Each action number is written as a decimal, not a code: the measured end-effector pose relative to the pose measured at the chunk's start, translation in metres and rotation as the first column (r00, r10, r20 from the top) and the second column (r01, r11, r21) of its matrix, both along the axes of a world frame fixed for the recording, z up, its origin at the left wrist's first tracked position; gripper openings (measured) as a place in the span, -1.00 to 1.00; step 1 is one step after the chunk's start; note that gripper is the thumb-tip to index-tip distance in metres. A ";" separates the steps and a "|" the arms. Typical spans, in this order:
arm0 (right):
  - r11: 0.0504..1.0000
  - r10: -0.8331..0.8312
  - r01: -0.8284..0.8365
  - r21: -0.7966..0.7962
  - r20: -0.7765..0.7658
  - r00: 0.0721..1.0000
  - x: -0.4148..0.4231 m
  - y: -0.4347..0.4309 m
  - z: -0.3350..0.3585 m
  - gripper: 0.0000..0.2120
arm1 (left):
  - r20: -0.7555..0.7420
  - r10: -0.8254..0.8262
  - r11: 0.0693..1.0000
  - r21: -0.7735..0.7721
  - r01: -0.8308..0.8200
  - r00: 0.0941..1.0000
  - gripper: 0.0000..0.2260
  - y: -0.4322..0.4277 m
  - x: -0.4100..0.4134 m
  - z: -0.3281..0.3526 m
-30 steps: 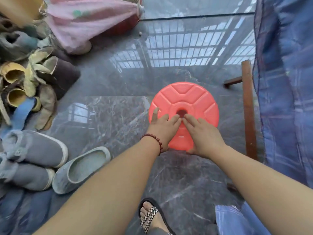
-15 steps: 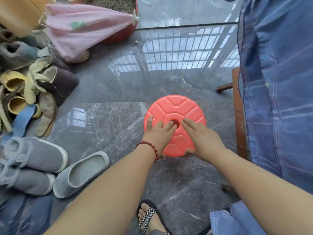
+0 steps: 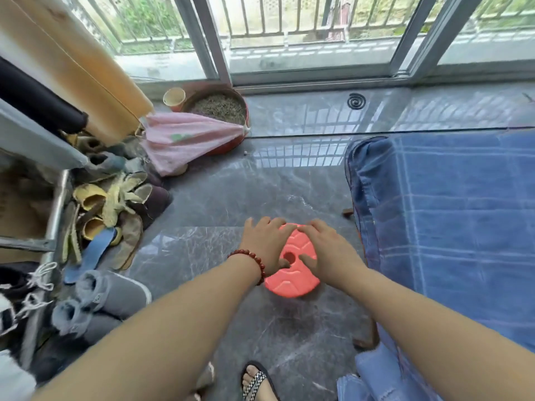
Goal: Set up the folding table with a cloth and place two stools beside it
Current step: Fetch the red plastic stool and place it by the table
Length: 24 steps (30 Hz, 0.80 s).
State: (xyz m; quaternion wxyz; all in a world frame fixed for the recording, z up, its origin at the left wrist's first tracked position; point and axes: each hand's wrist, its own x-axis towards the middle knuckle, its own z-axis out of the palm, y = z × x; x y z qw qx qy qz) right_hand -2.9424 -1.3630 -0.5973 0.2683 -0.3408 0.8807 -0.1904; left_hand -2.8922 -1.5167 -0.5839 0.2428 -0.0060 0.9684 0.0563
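The stool point(image 3: 289, 280) has been regripped nearer its far rim.
It is grasped by the left hand point(image 3: 266, 244) and right hand point(image 3: 330, 251); its sides are hidden.

Left grip point(image 3: 265, 244), right grip point(image 3: 330, 253) curled, close together.
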 end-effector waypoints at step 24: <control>0.460 -0.478 0.668 -0.585 0.470 0.742 0.062 0.117 0.442 -0.83 | -0.065 0.594 0.473 0.834 -0.283 0.802 -0.64 0.113 0.056 0.424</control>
